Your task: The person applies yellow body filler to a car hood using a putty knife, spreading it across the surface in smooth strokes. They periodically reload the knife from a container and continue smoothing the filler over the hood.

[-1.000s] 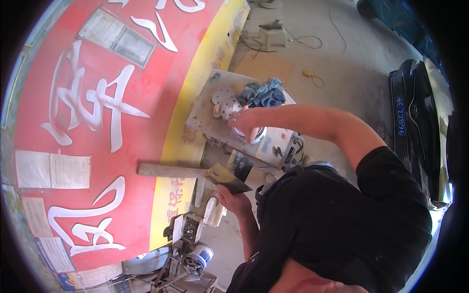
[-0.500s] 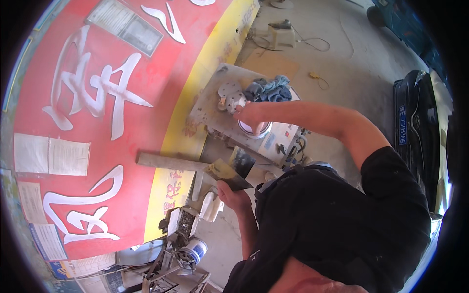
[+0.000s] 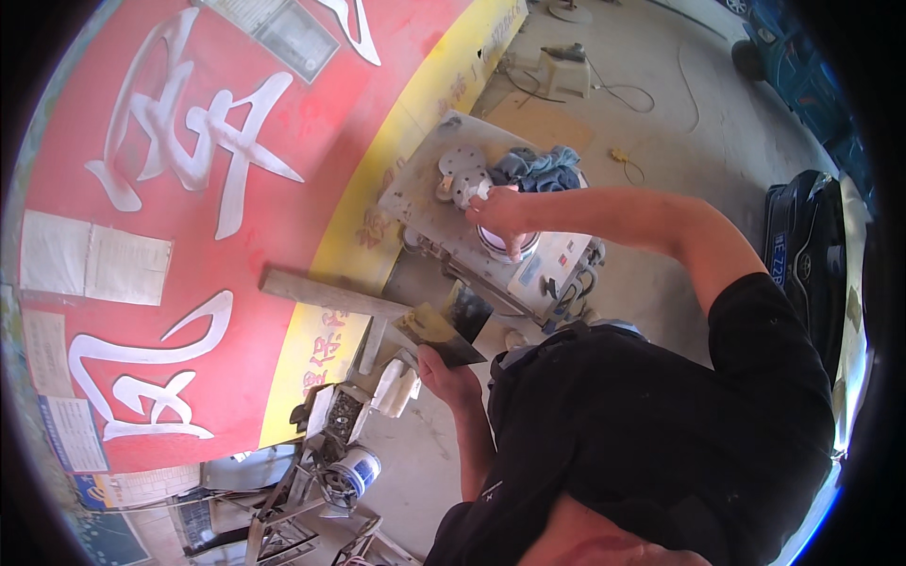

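Observation:
My left hand (image 3: 451, 379) grips the near edge of a flat dark board (image 3: 436, 332) with a yellowish smear on its face. Just beyond it is another dark, flat piece (image 3: 466, 309); whether the two are joined I cannot tell. My right hand (image 3: 502, 209) is at the mouth of an open round can (image 3: 494, 247) with a pale rim, its fingers bent downward. What those fingers hold, if anything, is hidden. The can stands on a grey cart (image 3: 408, 193). Beside it lie pale discs with holes (image 3: 462, 160) and a crumpled blue-grey cloth (image 3: 536, 172).
A red and yellow wall (image 3: 302, 203) with large white characters rises on the left, a long bar (image 3: 330, 292) before it. Lower left are a bucket (image 3: 357, 469) and metal frames (image 3: 283, 533). A small stool (image 3: 566, 74) stands far off; a dark car (image 3: 807, 250) is at right.
The view has shifted a little, so the wall sits higher and the cart farther right. My right hand stays at the can, and the left still holds the board.

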### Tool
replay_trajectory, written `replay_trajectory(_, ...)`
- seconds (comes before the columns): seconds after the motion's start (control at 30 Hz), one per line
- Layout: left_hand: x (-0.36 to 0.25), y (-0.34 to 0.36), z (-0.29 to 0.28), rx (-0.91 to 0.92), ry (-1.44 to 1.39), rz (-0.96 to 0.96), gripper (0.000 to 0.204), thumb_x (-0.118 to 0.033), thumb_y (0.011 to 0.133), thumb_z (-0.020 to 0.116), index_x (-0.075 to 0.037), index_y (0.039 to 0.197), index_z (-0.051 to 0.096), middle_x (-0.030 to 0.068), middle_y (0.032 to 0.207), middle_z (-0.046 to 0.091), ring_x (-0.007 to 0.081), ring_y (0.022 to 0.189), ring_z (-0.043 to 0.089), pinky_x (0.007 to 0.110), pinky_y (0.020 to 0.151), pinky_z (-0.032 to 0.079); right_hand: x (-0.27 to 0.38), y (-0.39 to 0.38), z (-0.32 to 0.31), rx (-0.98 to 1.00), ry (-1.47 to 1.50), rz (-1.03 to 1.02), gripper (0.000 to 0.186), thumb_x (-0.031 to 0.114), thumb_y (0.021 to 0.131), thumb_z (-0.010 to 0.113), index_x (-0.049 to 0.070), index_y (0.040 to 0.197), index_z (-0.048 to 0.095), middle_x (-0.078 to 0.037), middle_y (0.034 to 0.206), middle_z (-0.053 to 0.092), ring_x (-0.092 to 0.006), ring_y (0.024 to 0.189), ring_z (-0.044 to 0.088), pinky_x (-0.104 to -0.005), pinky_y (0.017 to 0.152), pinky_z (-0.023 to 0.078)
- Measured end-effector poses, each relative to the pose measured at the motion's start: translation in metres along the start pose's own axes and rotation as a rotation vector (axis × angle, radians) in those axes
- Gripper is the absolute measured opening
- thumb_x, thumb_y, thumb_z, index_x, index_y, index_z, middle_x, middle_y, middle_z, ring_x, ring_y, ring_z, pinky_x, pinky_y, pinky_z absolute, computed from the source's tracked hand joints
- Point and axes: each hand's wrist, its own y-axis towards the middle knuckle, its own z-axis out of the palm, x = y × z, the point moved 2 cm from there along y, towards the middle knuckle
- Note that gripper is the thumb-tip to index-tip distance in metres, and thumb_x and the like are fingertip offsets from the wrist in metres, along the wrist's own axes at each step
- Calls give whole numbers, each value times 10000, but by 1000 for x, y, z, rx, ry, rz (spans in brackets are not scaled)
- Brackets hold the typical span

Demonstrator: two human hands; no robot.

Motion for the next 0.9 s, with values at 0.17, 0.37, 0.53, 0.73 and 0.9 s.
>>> replay_trajectory(0.17,0,0,0,-32,7,-17,541,-436,1181,429,46,1316,633,118,1228,707,195,1089,665,343,992,526,8,3,-1,-51,-8,2,1138,481,524,999,81,1470,510,-178,1477,478,-379,1246,627,-585,947,615)
replay_trajectory(0.37,0,2,6,-18,0,-18,539,-431,1182,426,47,1328,628,123,1238,709,206,1113,669,349,1004,525,3,-16,4,-248,106,-38,963,421,601,961,70,1399,551,-191,1388,500,-418,1255,536,-519,903,596)
replay_trajectory(0.53,-2,2,9,0,17,-26,541,-430,1182,426,49,1337,624,129,1245,711,215,1129,671,361,1019,525,0,-28,13,-374,222,58,853,380,708,881,83,1435,547,-206,1381,494,-430,1241,524,-508,950,556)
replay_trajectory(0.73,-4,3,15,-18,-41,-40,549,-435,1180,426,51,1341,624,138,1266,707,226,1153,666,366,1045,513,2,-47,4,-566,330,172,824,365,776,839,127,1500,526,-214,1412,489,-419,1322,505,-510,1018,534)
replay_trajectory(0.9,-12,2,18,29,-23,-68,536,-415,1185,402,45,1356,617,135,1284,703,215,1179,655,362,1056,505,-75,-27,30,-756,1419,190,663,401,916,685,161,1514,531,-182,1426,535,-355,1285,575,-522,1057,508)
